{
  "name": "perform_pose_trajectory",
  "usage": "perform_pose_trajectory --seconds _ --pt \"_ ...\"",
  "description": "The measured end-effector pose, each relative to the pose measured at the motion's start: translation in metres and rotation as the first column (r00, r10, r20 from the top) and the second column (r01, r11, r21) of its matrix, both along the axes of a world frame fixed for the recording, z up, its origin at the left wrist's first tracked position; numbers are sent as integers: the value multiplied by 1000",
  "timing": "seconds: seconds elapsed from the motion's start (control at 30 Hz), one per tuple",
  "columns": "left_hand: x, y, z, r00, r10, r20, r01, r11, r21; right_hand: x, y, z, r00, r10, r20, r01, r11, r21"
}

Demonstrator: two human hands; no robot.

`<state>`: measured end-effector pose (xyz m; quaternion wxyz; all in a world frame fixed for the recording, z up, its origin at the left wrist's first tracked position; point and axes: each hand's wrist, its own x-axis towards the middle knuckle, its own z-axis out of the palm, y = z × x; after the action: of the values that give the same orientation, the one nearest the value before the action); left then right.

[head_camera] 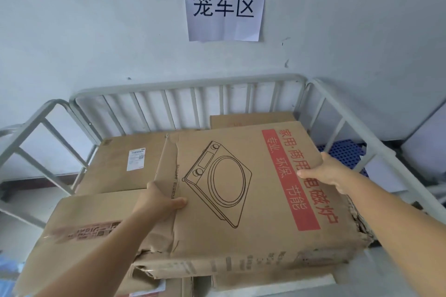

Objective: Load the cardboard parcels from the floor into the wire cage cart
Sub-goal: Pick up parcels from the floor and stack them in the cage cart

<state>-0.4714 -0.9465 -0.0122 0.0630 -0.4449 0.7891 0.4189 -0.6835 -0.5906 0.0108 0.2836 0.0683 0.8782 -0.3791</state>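
A large flat cardboard parcel (241,188) with a cooker drawing and a red strip of print lies on top of the stack inside the grey wire cage cart (183,84). My left hand (159,198) grips its torn left edge, thumb on the top face. My right hand (323,171) holds its right edge, thumb on top and fingers over the side. Beneath it lie a parcel with a white label (120,164), a taped parcel (79,224) at the front left and another parcel (251,119) at the back.
A white wall stands right behind the cart with a paper sign (224,11) taped to it. A blue perforated plastic panel (342,154) shows past the cart's right rail. More cardboard (149,284) sits low at the front.
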Motion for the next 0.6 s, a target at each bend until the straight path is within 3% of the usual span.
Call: perform_pose_trajectory --seconds 0.1,0.27,0.6 --pt "-11 -7 -56 998 25 55 -26 999 19 -15 6 -20 999 19 49 -20 1000 18" --pt "-24 42 -53 980 20 200 -18 1000 -15 -37 23 -59 993 42 110 -49 997 60" --pt "-48 84 -128 920 -46 390 51 999 -3 -52 68 -150 968 -7 253 -33 987 155"
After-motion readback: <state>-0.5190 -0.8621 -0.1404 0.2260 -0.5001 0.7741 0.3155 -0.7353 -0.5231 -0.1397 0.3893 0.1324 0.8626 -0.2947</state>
